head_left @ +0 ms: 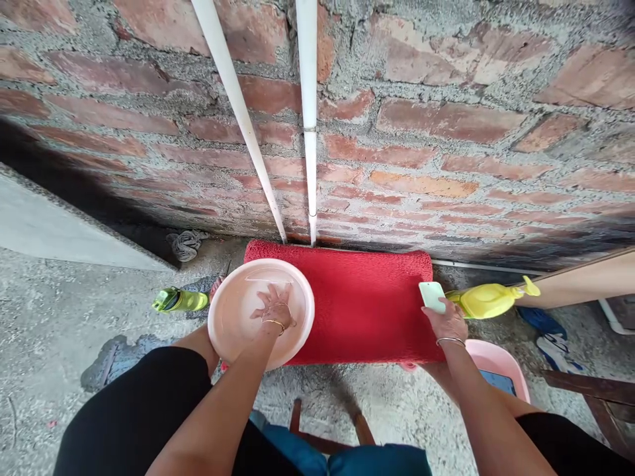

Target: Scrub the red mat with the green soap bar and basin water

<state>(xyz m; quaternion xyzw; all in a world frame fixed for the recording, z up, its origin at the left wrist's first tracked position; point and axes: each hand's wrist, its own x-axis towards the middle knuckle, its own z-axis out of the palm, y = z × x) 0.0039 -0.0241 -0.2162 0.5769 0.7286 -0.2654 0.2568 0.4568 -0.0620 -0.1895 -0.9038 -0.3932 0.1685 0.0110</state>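
My left hand reaches down into a pale pink basin, its fingers spread and holding nothing. Clear water seems to lie in the basin, which rests at the left end of a bench covered with a red cloth. At the bench's right end, my right hand is closed on a flat, pale green rectangular piece with rounded corners. What exactly this piece is, I cannot tell. Just beyond that hand stands a yellow spray bottle.
A second pink basin with a dark blue rectangular thing inside is low on the right. A green bottle and a grey rag lie to the left. Two white pipes run down the brick wall behind the bench.
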